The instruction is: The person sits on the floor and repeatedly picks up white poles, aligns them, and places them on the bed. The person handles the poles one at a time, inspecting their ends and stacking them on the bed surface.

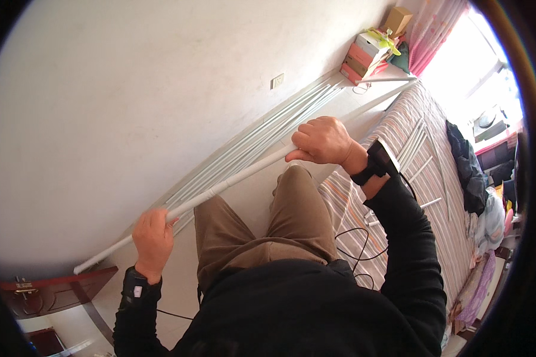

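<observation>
Fingers of both the left hand (153,237) and right hand (321,141) clamp one white tube (232,181); stacked pink-and-white boxes (364,56) sit far right.

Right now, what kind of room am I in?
Most likely a bedroom in a home. A bed with a striped cover lies on your right, pink curtains hang by a bright window, and clothes are heaped on the bed. Both hands grip a white tube.

I am gripping a long white tube (232,178), smooth and faintly glossy like painted metal or plastic. Striped woven cloth is covering the bed (441,178); my brown cotton trousers (268,226) are looking matt.
</observation>
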{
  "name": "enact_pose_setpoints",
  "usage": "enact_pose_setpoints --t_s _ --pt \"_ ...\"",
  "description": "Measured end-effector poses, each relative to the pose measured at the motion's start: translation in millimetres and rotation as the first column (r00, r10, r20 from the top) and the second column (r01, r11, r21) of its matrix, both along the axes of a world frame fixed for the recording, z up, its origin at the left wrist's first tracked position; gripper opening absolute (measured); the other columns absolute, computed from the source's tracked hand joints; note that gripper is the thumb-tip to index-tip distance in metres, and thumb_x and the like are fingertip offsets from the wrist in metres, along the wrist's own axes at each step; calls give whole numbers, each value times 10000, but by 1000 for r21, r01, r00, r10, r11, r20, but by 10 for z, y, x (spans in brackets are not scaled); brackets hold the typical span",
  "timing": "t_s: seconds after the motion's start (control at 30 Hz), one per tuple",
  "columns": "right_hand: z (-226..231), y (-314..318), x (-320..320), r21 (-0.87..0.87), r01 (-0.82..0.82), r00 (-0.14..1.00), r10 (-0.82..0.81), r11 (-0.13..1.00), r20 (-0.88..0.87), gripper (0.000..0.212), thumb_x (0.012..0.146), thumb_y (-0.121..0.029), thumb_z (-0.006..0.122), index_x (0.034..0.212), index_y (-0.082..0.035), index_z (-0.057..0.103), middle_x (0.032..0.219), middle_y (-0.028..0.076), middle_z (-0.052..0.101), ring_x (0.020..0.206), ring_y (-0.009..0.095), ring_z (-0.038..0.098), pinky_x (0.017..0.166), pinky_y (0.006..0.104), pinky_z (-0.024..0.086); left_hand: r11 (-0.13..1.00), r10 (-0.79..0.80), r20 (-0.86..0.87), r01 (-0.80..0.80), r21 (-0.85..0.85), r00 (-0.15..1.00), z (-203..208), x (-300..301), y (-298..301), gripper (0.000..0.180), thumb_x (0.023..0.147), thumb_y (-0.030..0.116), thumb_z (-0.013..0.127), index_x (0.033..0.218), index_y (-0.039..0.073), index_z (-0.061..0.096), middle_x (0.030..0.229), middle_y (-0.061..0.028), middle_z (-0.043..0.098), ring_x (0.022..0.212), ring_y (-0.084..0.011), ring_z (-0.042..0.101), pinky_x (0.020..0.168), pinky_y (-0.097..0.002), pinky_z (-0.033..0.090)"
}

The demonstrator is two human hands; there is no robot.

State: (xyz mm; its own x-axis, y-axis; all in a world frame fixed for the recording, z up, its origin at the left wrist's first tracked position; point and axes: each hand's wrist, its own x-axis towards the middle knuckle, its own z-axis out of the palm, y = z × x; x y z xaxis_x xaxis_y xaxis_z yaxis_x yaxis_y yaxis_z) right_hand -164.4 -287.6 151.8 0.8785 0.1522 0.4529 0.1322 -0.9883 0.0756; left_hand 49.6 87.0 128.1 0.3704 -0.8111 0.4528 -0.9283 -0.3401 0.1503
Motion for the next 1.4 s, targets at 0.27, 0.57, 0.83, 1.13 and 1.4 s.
enact_pose_setpoints --t_s 0.27,0.57,0.83,1.13,1.4 --pt "81 -205 -234 -36 -11 976 19 999 217 447 913 -438 572 620 -132 429 559 30 422 504 232 474 481 351 370 878 369 -833 448 168 -412 -79 -162 -190 240 908 289 658 850 84 549 642 59 465 520 -36 378 463 -212 287" --pt "4 -373 -907 110 337 860 -353 935 368 176 847 -226 665 776 -98 569 835 74 546 816 254 545 741 370 426 984 -54 -846 171 45 530 -296 -618 -500 232 880 231 695 821 46 567 579 -28 503 542 -100 468 515 -275 382" --pt "-737 -529 -1374 926 244 80 -958 287 276 660 874 -151 649 1396 -3 274 1360 168 354 1173 272 419 980 395 375 958 -78 -757 259 124 649 -522 -944 -567 217 887 207 691 818 39 572 586 9 466 557 -59 408 493 -256 335" --pt "-697 -674 -1299 875 -484 153 -985 1 85 244 977 -68 439 1212 -45 377 692 2 393 529 91 411 412 239 350 952 -277 -470 306 -15 838 -652 -990 -609 246 891 296 666 848 70 579 633 -104 547 519 -307 507 482 -368 385" --pt "-592 -848 -1316 840 -542 182 -980 -30 82 122 1013 -197 401 921 -120 424 781 13 456 529 108 407 433 264 342 811 273 -946 571 128 -176 -504 -617 -726 292 967 331 548 901 53 608 635 36 508 526 -69 465 478 -227 345"
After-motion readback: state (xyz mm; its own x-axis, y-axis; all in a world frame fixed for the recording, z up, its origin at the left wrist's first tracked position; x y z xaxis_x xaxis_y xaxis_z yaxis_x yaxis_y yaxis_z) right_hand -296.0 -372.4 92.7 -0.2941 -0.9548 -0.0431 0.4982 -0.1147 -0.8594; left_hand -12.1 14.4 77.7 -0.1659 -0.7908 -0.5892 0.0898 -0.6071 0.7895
